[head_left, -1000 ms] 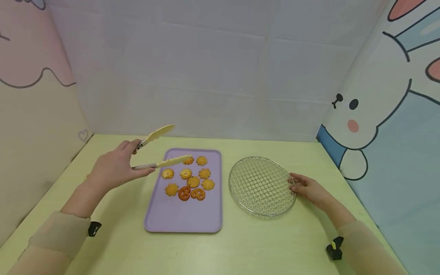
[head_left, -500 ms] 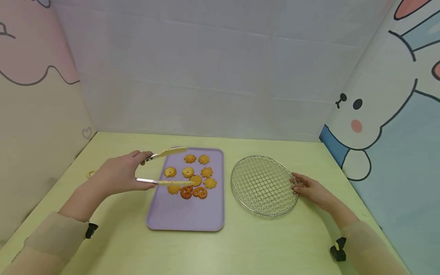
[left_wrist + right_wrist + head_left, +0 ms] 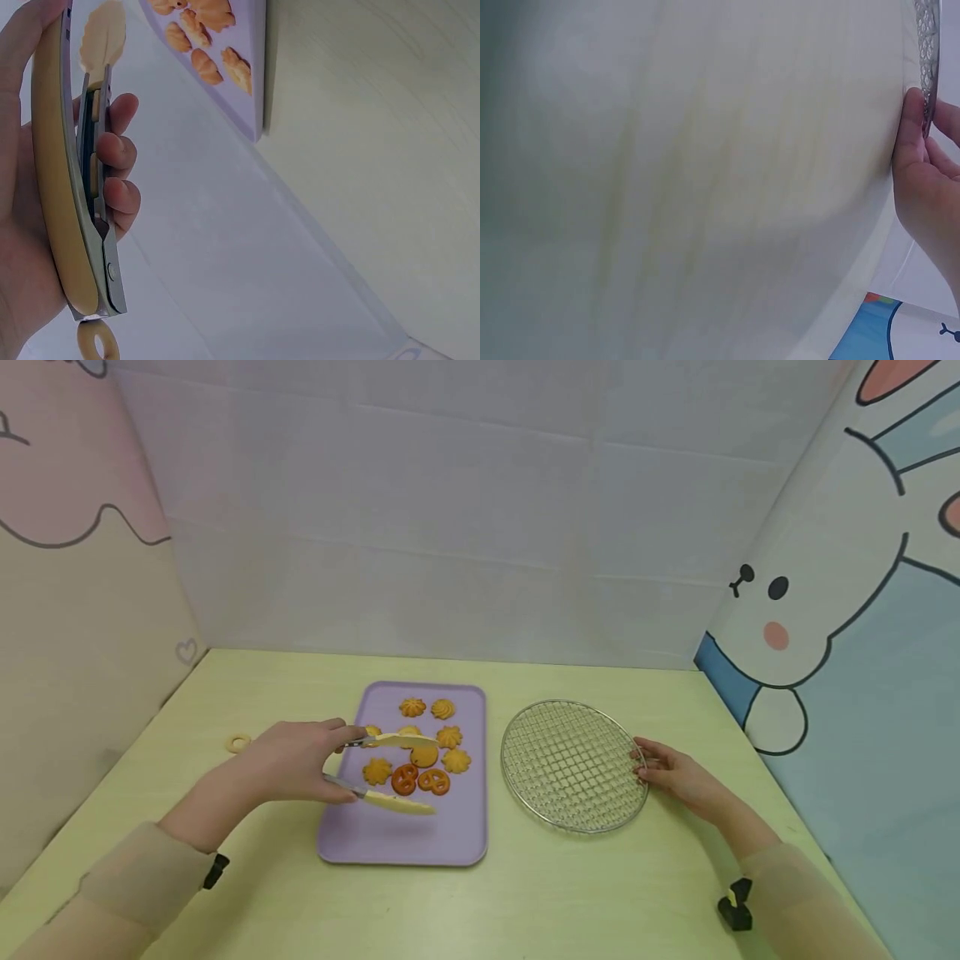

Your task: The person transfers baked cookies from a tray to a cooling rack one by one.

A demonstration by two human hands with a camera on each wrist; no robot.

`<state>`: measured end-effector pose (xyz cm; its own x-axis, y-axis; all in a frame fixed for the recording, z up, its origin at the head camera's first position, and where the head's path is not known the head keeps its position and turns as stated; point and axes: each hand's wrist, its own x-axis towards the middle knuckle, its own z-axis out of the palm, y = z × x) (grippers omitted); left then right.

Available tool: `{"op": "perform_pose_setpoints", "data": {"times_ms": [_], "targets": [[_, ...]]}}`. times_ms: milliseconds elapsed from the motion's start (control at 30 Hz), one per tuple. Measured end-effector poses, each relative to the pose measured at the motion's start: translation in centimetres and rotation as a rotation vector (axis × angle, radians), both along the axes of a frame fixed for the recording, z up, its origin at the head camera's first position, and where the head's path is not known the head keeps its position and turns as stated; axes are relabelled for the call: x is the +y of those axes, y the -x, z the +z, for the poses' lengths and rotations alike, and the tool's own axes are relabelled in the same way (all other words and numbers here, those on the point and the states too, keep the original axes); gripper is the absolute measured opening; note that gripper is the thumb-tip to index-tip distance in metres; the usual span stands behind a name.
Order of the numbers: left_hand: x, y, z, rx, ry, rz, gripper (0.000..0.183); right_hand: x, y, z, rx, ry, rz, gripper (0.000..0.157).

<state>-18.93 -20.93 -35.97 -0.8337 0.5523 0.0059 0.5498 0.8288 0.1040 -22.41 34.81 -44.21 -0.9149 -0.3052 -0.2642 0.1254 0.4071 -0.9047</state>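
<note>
My left hand [image 3: 300,764] grips a pair of tongs [image 3: 64,172] with cream tips and a ring at the tail end. The two tips stand apart over the purple tray [image 3: 375,843], one on each side of two pretzels [image 3: 403,779]. Several golden cookies [image 3: 457,761] lie in the tray's upper half, and the upper tip partly covers some of them. My right hand [image 3: 678,777] pinches the right rim of a round wire rack [image 3: 573,768]. In the right wrist view, thumb and fingers [image 3: 911,127] hold the rack's edge.
The pale yellow table [image 3: 525,902] bears tray and rack side by side. A plain pale wall [image 3: 465,527] rises behind the table's back edge. Printed cartoon walls stand at left and right, with a rabbit [image 3: 810,585] on the right one.
My left hand has moved right and toward me with the tongs, bringing their tips down over the tray around the pretzels. The right hand and rack stay in place.
</note>
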Motion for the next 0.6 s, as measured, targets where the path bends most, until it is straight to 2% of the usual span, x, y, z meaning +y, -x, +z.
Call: {"op": "perform_pose_setpoints", "data": {"times_ms": [267,467,600], "targets": [[1.6,0.5,0.0,0.035,0.067,-0.049,0.067,0.0,-0.1,0.1,-0.010,0.014,-0.003,0.066],[2.0,1.3,-0.3,0.052,0.085,-0.074,0.054,0.0,-0.1,0.2,-0.008,0.011,0.002,0.066],[2.1,1.7,-0.5,0.053,0.087,-0.079,0.052,0.0,-0.1,0.2,-0.007,0.012,0.002,0.065]]}}
